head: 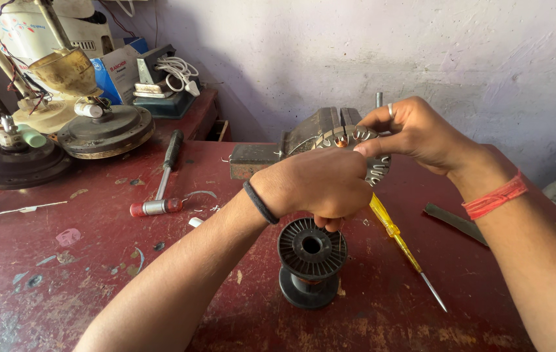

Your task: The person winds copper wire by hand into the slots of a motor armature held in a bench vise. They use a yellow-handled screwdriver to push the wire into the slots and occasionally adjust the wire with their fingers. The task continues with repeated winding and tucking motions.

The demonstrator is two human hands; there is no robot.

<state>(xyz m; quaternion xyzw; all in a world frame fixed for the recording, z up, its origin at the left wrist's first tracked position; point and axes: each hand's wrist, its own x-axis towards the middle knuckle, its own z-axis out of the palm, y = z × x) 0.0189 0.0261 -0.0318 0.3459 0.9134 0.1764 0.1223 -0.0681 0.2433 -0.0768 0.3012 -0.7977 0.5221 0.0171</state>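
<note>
A round slotted metal stator ring [377, 168] with copper wire in its slots is held upright above the dark red workbench [82, 274]. My left hand [320, 186] grips its lower near side and hides most of it. My right hand [415, 133], with a ring on one finger, pinches the ring's top edge. Directly below stands a black plastic wire spool [310, 261]. A bench vise [304, 140] sits just behind the ring.
A yellow-handled screwdriver [398, 244] lies right of the spool, with a flat metal file [454, 223] further right. A hammer [164, 176] lies to the left. Round fan motor housings [105, 130], a white casing and boxes crowd the back left. A pale wall stands behind.
</note>
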